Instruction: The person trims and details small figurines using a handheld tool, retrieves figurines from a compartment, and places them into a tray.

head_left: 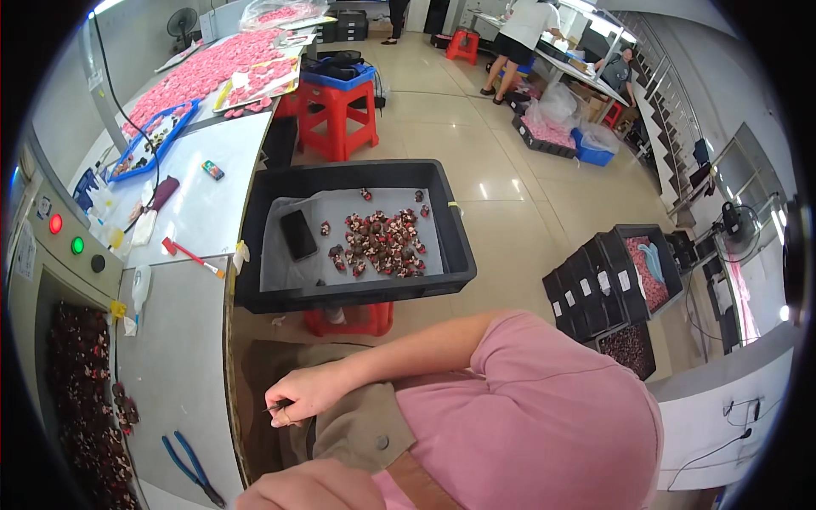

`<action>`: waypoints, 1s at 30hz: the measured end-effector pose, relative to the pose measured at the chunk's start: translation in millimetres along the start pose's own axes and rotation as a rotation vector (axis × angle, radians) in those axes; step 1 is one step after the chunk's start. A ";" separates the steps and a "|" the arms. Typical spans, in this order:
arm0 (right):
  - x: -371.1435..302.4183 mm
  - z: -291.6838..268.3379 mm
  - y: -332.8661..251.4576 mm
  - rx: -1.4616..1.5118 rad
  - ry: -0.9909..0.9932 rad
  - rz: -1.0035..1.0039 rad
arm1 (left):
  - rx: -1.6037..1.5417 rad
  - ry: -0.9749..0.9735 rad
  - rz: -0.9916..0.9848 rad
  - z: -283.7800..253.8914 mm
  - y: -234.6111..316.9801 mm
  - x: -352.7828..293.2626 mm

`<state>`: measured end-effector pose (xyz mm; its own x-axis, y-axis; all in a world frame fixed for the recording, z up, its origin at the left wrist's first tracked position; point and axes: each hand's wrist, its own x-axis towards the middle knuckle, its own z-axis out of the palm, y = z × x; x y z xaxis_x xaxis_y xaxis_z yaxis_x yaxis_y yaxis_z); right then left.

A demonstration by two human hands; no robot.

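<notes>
"Two bare hands in shot, so what's each one up to?"

"Nearest is the left hand (314, 489), blurry and cut off at the bottom edge. Can't tell if its grip is apart or together, or holding anything. Just beyond it, the right hand (308, 393) has thumb and fingers clamped on a small dark item (282, 405), above the apron (361, 429)."

"Which way's that item pointing?"

"Mostly buried in the fingers, so take this loosely: a thin end pokes out left of the grip, toward the worktop (178, 374). I'd guess the long axis runs roughly left-right. What it is, no clue."

"And which step is this?"

"My read: plain handling, item pinched in close. Next move probably wants a steady pinch and a small wrist turn."

"Anything around?"

"Blue-handled pliers (201, 481) on the worktop, left of the right grip. Past that grip there's a black tray (455, 234) with little brown-and-red pieces (382, 242) and a flat dark slab (297, 235). Well beyond: a red stool (337, 119) and heaped pink pieces (221, 68)."
</notes>
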<state>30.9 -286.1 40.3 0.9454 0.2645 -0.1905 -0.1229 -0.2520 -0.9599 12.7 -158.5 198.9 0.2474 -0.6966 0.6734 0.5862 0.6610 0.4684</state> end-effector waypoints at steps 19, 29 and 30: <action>-20.6 -8.0 7.2 0.029 0.060 0.002 | 0.027 0.491 -0.228 97.2 -14.1 35.6; 2.2 1.3 12.1 -0.016 0.058 0.000 | 0.179 0.699 -0.008 109.9 1.7 -43.7; 4.9 7.5 10.3 -0.020 0.055 0.005 | 0.196 0.685 0.020 100.5 -4.1 -22.3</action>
<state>32.0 -280.4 27.9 0.9601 0.2113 -0.1832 -0.1223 -0.2720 -0.9545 -72.8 -117.8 239.4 0.7239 -0.6596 0.2023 0.4425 0.6689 0.5973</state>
